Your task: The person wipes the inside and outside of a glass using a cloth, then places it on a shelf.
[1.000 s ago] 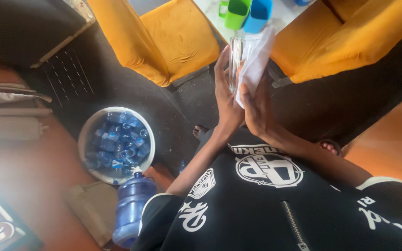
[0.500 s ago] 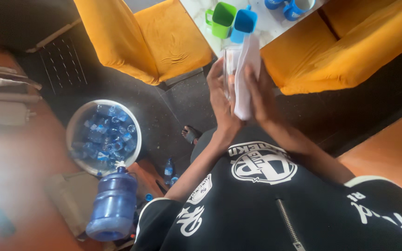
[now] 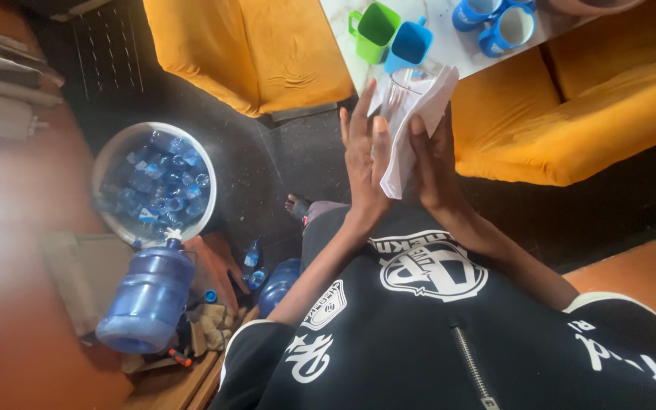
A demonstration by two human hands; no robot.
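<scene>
A clear drinking glass (image 3: pixel 402 97) is held upright in front of me between both hands. My left hand (image 3: pixel 364 156) presses flat against its left side with fingers stretched up. My right hand (image 3: pixel 432 161) holds a white cloth (image 3: pixel 411 129) wrapped around the glass's right side and rim. The cloth hangs down between my palms. Most of the glass is hidden by the cloth and fingers.
A white table (image 3: pixel 449 38) ahead carries a green cup (image 3: pixel 374 30), a blue cup (image 3: pixel 408 44) and two blue mugs (image 3: pixel 495 23). Yellow seats (image 3: pixel 252 53) flank it. On the left, a basin of plastic bottles (image 3: pixel 153 186) and a large blue water jug (image 3: pixel 148 296).
The view has shifted, so my hands and the glass sit lower in frame. The cloth has moved from covering the front of the glass to its right side and rim.
</scene>
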